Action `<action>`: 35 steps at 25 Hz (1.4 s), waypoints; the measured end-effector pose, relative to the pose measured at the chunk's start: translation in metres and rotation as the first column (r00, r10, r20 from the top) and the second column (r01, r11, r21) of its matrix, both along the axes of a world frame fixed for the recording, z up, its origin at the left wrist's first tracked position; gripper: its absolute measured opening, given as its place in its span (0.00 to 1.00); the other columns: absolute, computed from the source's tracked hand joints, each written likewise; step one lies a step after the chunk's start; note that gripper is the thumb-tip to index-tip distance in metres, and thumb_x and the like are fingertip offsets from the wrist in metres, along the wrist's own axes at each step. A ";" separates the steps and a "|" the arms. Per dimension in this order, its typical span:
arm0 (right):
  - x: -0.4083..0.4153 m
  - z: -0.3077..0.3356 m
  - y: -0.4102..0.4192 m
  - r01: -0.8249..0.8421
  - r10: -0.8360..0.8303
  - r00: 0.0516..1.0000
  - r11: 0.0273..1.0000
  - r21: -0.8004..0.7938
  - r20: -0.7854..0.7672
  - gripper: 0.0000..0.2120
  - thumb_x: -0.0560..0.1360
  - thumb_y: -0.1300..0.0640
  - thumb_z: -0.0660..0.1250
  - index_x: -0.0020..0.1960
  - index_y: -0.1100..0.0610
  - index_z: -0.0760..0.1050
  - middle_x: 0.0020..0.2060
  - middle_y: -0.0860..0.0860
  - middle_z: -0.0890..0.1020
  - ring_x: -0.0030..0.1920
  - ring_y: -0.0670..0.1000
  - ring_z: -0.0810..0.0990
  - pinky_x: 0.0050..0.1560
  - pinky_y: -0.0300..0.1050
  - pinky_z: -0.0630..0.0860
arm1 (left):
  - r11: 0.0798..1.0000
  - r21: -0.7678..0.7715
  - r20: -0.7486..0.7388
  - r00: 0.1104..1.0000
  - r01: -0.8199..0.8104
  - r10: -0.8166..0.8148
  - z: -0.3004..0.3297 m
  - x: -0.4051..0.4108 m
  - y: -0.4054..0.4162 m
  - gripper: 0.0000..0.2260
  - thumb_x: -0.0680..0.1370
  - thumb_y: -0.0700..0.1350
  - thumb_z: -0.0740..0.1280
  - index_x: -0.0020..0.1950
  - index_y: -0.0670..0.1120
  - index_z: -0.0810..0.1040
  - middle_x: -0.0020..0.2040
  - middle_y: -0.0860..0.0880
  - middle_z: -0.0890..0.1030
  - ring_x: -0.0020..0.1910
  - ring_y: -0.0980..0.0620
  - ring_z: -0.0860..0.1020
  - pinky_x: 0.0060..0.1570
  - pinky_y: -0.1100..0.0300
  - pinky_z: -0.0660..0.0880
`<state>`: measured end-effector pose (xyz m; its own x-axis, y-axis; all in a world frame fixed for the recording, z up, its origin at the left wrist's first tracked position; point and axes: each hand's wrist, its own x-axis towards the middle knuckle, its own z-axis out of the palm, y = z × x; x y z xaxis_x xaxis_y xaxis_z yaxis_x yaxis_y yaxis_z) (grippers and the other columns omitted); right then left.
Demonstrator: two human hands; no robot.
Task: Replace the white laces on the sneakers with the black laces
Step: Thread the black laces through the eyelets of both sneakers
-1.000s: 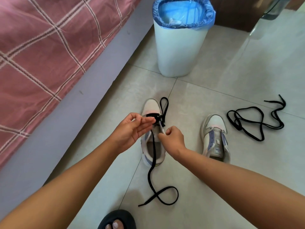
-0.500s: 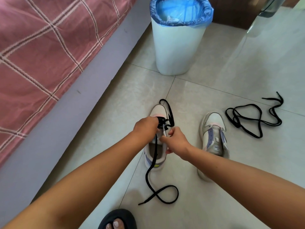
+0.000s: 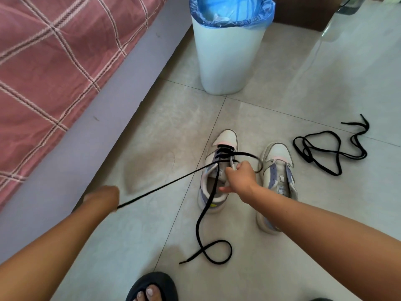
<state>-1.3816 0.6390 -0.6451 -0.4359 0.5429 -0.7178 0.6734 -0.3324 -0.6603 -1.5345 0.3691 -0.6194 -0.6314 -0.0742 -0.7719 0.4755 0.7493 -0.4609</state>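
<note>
Pink checked bedding [image 3: 54, 68] covers the bed at far left, above pale floor tiles [image 3: 152, 131]. The left hand [image 3: 104, 197], blurred, has its grip pinched on one end of the black lace [image 3: 165, 184], drawn taut from the left sneaker [image 3: 217, 170]. The right hand [image 3: 239, 178] grips that sneaker's tongue with curled fingers. The lace's other end loops on the floor. The right sneaker [image 3: 278, 170] stands just beside, unlaced; a second black lace [image 3: 332, 146] lies further right.

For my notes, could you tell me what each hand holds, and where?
Left hand pulls one end of the black lace taut; right hand steadies the left sneaker at its eyelets.
</note>
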 end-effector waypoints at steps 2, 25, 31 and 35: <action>0.000 0.002 0.002 -0.015 0.014 1.000 0.998 -0.054 -0.024 0.10 0.75 0.63 0.63 0.42 0.55 0.61 0.42 0.52 0.67 0.29 0.57 0.79 0.20 0.38 0.73 | 0.989 -0.150 0.136 0.990 -0.009 0.030 -0.003 0.008 -0.014 0.09 0.78 0.48 0.63 0.41 0.45 0.76 0.44 0.52 0.80 0.50 0.53 0.80 0.54 0.61 0.74; 0.017 0.011 0.081 0.218 -0.285 0.943 0.920 -0.327 -0.173 0.05 0.75 0.63 0.65 0.40 0.57 0.74 0.34 0.52 0.76 0.37 0.49 0.76 0.43 0.43 0.76 | 0.475 0.880 -0.063 0.993 0.006 0.105 -0.006 0.056 0.184 0.08 0.74 0.46 0.64 0.51 0.44 0.72 0.47 0.46 0.77 0.45 0.45 0.75 0.39 0.58 0.69; 0.028 0.013 0.068 -0.483 0.509 0.860 0.836 0.259 -0.039 0.09 0.73 0.57 0.71 0.52 0.52 0.76 0.31 0.48 0.76 0.33 0.45 0.75 0.36 0.39 0.72 | 0.393 0.887 0.168 0.962 -0.244 0.216 -0.008 0.049 0.176 0.16 0.76 0.53 0.67 0.35 0.48 0.65 0.32 0.52 0.71 0.32 0.55 0.69 0.30 0.61 0.62; 0.032 0.016 0.062 -0.742 0.796 0.489 0.163 0.651 0.358 0.08 0.76 0.54 0.66 0.55 0.52 0.77 0.33 0.47 0.78 0.34 0.50 0.76 0.33 0.42 0.67 | 0.373 0.884 0.202 0.950 -0.281 0.236 -0.008 0.048 0.169 0.18 0.78 0.55 0.62 0.34 0.47 0.64 0.32 0.52 0.68 0.31 0.54 0.66 0.30 0.60 0.61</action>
